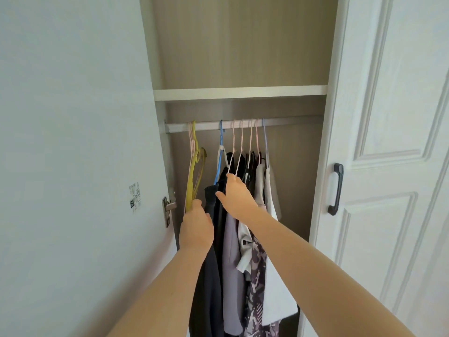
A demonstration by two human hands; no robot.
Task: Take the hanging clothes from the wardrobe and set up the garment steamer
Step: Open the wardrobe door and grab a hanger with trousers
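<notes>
Several garments hang from a metal rail (286, 121) inside the open wardrobe: a dark garment (211, 276), a grey one (232, 263), a patterned one (256, 288) and a white one (274, 295). Empty yellow and pink hangers (195, 171) hang at the rail's left end. My left hand (196, 229) is at the bottom of the yellow hanger, its fingers curled against it. My right hand (237, 195) reaches between the clothes at shoulder height, fingers around the dark garment on the blue hanger (220, 152). No steamer is in view.
A white shelf (240, 92) runs above the rail. The wardrobe door (388, 142) with a dark handle (336, 188) stands open on the right. A pale wall with a small sticker (135, 197) is on the left, next to a metal hinge (167, 207).
</notes>
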